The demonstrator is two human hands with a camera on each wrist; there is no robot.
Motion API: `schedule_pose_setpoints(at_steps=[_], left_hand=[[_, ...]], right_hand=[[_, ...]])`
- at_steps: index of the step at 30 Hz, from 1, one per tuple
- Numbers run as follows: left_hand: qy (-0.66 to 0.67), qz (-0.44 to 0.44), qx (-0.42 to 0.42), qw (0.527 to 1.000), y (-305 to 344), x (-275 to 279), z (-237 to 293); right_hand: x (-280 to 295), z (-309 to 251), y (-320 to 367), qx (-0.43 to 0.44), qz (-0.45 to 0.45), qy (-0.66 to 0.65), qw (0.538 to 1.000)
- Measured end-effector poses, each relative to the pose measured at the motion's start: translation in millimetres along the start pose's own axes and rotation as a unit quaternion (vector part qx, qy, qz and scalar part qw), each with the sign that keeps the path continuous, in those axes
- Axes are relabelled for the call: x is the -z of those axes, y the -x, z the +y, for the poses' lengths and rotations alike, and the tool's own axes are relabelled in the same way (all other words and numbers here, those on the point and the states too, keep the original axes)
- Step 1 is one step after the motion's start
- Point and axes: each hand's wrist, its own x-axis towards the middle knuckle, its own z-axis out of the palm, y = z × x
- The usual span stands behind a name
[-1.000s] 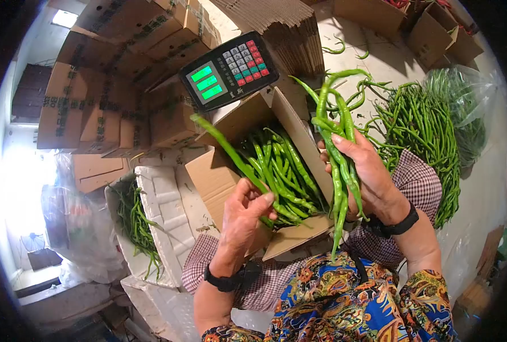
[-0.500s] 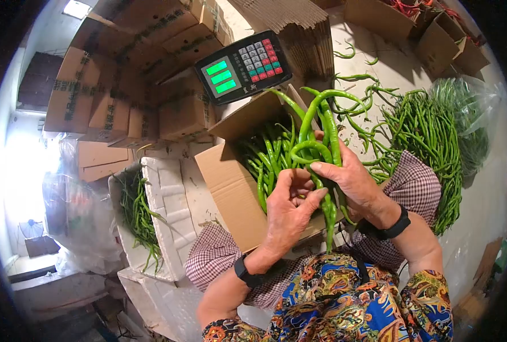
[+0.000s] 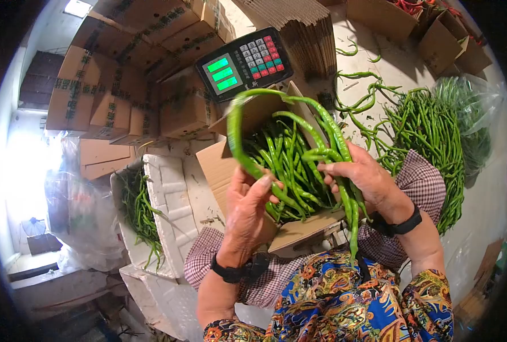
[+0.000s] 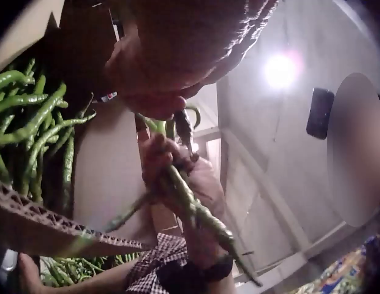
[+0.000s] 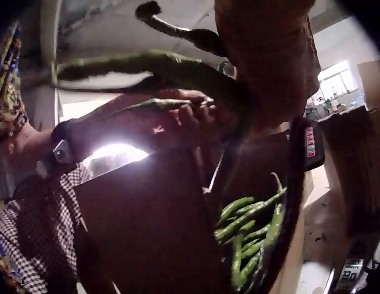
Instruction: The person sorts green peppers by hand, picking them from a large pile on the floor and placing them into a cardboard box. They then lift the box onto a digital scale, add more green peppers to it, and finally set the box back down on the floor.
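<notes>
In the head view my left hand [image 3: 245, 205] pinches a long curved green chili pepper [image 3: 236, 134] between thumb and fingers, over the left part of an open cardboard box [image 3: 222, 178]. The pepper's upper end arches toward the right and looks slightly blurred. My right hand [image 3: 370, 179] grips a small bunch of green chili peppers [image 3: 350, 219] above the box's right side, their lower tips hanging toward the lap. More chili peppers [image 3: 282, 157] lie heaped inside the box. The left wrist view shows the right hand [image 4: 190, 177] with peppers sticking out of its fist.
A scale display [image 3: 244, 64] stands behind the box. A large pile of chili peppers [image 3: 430, 137] lies to the right, beside a plastic bag [image 3: 470, 125]. At left are a white foam box [image 3: 167, 214] with peppers and stacked cartons [image 3: 108, 108]. Flattened cardboard [image 3: 307, 40] stands at the back.
My left hand came across from the left to the bunch in the right hand, then moved back left holding a curved pepper. The right hand keeps its bunch. The view shifted slightly.
</notes>
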Motion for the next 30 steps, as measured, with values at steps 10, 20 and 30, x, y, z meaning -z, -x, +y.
schedule_pose_setpoints(at_steps=[10, 20, 30], left_hand=[[-0.185, 0.031, -0.024, 0.982, -23.3, 3.0, -25.9], [-0.455, 0.019, -0.100, 0.885, -64.6, -5.5, -77.3], [-0.338, 0.024, 0.062, 0.939, -71.4, -25.1, -69.3]], right_hand=[[3.3, -33.2, 17.6, 0.096, 0.158, -0.084, 0.979], [7.9, -28.1, 20.5, 0.080, 0.109, -0.081, 0.987], [7.2, -25.3, 20.2, 0.068, 0.101, -0.061, 0.991]])
